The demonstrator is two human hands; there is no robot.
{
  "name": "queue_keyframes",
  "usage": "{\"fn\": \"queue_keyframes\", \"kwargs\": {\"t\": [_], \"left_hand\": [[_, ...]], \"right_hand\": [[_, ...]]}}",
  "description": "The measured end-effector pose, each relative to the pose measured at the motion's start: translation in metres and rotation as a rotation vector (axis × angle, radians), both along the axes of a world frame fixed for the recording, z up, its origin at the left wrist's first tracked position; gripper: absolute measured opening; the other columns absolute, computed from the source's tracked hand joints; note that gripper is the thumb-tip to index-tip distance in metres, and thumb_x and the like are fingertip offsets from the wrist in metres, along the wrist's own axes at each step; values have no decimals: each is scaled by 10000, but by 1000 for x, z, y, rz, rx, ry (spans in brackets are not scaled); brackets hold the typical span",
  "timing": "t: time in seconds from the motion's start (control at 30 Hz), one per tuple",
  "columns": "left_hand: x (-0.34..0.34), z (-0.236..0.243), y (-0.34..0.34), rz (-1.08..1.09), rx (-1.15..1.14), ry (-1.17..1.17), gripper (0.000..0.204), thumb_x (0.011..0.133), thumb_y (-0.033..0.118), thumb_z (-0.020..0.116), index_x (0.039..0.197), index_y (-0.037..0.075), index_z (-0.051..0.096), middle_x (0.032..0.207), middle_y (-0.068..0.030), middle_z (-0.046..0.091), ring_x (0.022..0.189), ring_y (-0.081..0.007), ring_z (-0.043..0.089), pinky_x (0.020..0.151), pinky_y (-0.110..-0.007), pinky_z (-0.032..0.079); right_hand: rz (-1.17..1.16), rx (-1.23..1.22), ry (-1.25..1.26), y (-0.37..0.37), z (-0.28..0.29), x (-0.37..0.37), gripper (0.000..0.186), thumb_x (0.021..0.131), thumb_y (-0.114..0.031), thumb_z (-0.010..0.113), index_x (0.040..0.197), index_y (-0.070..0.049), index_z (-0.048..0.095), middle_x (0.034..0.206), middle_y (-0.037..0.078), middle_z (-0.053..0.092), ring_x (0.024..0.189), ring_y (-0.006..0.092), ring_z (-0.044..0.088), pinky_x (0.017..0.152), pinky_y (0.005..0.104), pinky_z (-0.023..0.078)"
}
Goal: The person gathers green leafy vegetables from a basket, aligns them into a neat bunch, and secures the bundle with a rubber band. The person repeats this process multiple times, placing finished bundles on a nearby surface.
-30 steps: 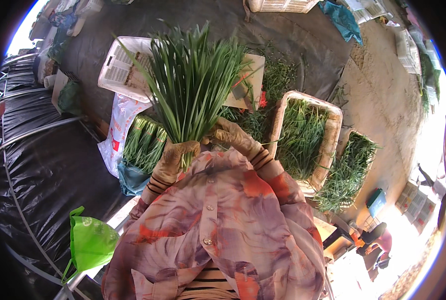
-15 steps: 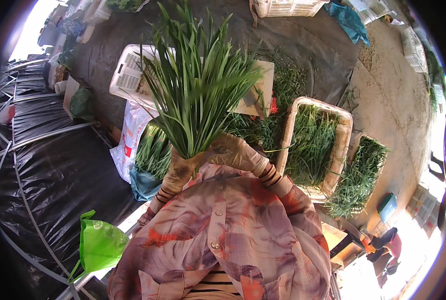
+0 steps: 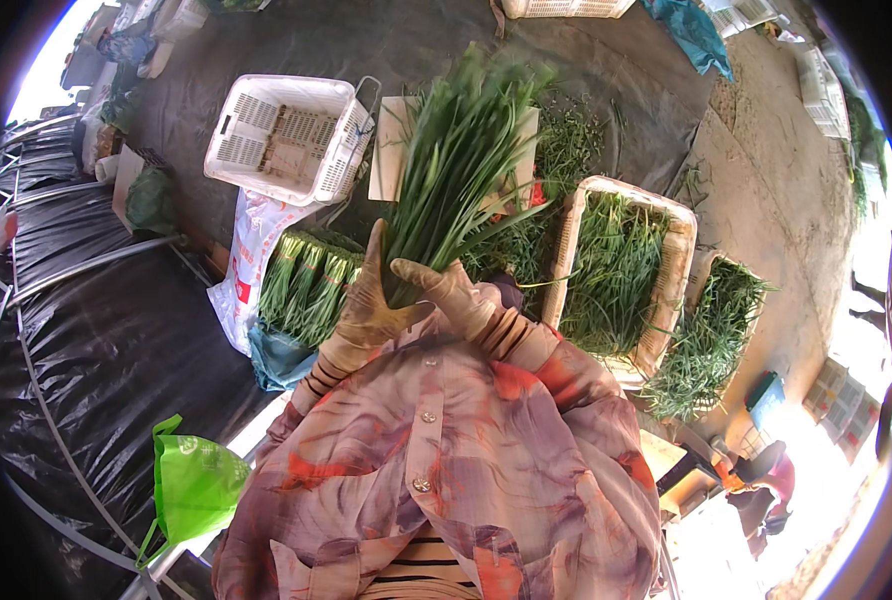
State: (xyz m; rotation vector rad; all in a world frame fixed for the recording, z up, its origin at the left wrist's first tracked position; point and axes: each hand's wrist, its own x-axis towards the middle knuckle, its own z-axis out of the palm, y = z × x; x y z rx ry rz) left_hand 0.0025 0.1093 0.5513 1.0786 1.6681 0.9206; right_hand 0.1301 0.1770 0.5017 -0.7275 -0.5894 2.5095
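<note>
A bunch of long green garlic chives [image 3: 456, 170] stands up in front of my chest, its leaf tips pointing away and blurred. My left hand [image 3: 366, 315], in a dirty pale glove, cups the lower end from the left, fingers stretched along the stalks. From the right, my right hand [image 3: 454, 295], gloved too, grips the same end with its thumb across the stalks. Behind the leaves is a pale board [image 3: 391, 150]. Left of my hands, several tied chive bundles [image 3: 306, 285] lie packed together on plastic sacking.
An empty white crate [image 3: 228, 150] stands at the far left. On my right are a crate rim [image 3: 684, 260] around loose chives and another heaped container [image 3: 716, 330]. A green bag [image 3: 196, 485] hangs at lower left near black sheeting [image 3: 116, 370]. Another person [image 3: 766, 485] is at lower right.
The chive bunch has tilted to the right and come lower, uncovering the white crate and board. My right hand has turned, its thumb now across the stalks; my left fingers have straightened along them.
</note>
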Motion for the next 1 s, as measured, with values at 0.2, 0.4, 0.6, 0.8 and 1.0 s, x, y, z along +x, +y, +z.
{"fn": "queue_keyframes", "kwargs": {"t": [0.2, 0.4, 0.6, 0.8, 1.0], "left_hand": [[-10, -1, -15, 342, -275, -933, 615, 785, 230, 708, 1287, 11, 428, 1172, -156, 580, 1002, -270, 620, 858, -401, 529], [-15, 2, -29, 343, -505, -985, 347, 768, 175, 663, 1050, 13, 541, 745, -124, 618, 509, -176, 563, 455, -301, 518], [-20, 25, -30, 253, -409, -682, 286, 752, 107, 631, 1007, 0, 557, 653, -84, 578, 470, -140, 510, 402, -243, 402], [-19, 37, -42, 394, -328, -541, 402, 679, 25, 708, 1054, -12, 569, 732, -85, 629, 546, -138, 563, 483, -248, 445], [-24, 33, -43, 307, -299, -564, 404, 694, -8, 716, 1078, 14, 592, 845, -81, 672, 655, -124, 602, 578, -242, 481]], "right_hand": [[143, 394, 30, 10, -19, 17, 340, 848, -210, 688, 1127, -29, 619, 1126, 77, 630, 1068, 163, 577, 917, 299, 482], [202, 309, 79, 6, -26, 9, 313, 809, -186, 744, 1066, -55, 623, 1008, 35, 645, 901, 138, 606, 739, 288, 518], [-255, 120, 50, 13, -37, 7, 270, 840, -219, 706, 1051, -68, 633, 895, 38, 674, 819, 155, 635, 747, 312, 523], [-313, 364, -238, 74, -51, 86, 263, 910, -242, 599, 1027, -11, 643, 942, 99, 682, 850, 183, 666, 812, 339, 537], [-808, 213, -437, 99, -49, 143, 318, 953, -307, 527, 941, -21, 666, 852, 109, 686, 759, 171, 661, 711, 282, 545]]}}
